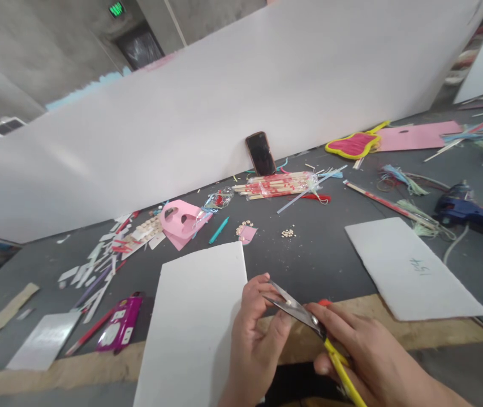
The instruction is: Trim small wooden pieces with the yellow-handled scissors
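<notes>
Yellow-handled scissors (298, 310) are in my right hand (358, 339), whose fingers wrap round the handles. The blades are spread a little and point to the upper left. A tiny pale bit (288, 302) shows at the blades. My left hand (256, 333) is curled by the blade tips, its fingers bent and the thumb close under the lower blade. Whatever those fingers hold is too small or hidden to name. Beneath and beside the left hand lies a white board (194, 316).
Ahead are small pale beads (288, 233), a teal pen (219, 230), a pink cut-out sheet (182, 222) and a bundle of sticks (275, 185). A phone (261, 154) leans on the white partition (207, 113). To the right are another board (413, 268) and a blue glue gun (474, 212).
</notes>
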`<state>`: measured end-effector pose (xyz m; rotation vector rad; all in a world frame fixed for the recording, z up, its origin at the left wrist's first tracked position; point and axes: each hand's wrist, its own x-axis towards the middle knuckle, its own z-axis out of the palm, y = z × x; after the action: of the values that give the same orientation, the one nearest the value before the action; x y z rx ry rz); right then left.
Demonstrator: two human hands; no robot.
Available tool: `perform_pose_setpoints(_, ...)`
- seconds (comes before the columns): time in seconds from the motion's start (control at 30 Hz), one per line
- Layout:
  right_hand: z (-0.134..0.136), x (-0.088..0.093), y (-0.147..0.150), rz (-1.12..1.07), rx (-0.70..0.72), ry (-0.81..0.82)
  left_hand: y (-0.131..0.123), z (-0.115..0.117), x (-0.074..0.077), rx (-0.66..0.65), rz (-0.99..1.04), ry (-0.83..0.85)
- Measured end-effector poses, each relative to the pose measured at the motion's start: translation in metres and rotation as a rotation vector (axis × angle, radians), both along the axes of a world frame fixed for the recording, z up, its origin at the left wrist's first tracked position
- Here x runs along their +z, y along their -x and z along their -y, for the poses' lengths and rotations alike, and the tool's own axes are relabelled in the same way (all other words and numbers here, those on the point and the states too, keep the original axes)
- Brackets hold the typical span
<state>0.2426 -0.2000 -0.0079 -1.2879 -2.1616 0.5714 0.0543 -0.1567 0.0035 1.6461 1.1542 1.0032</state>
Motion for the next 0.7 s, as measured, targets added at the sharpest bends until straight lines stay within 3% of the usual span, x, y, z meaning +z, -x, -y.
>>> perform_pose_setpoints(0.17,-0.001,0.002,0.001,0.045,-0.052,-0.067,0.000,0.001,-0.004,0.057,-0.051,-0.080)
perform_pose_setpoints(0.37,-0.001,0.009,0.001,0.054,-0.102,-0.200,0.000,0.000,-0.005,-0.010,-0.008,-0.231)
perform_pose_setpoints(0.47,-0.002,0.013,0.001,0.031,-0.097,-0.194,-0.001,0.000,-0.003,-0.041,0.096,-0.166)
perform_pose_setpoints(0.7,0.001,0.006,0.002,-0.084,-0.026,0.030,0.000,-0.002,0.002,-0.101,0.182,0.019)
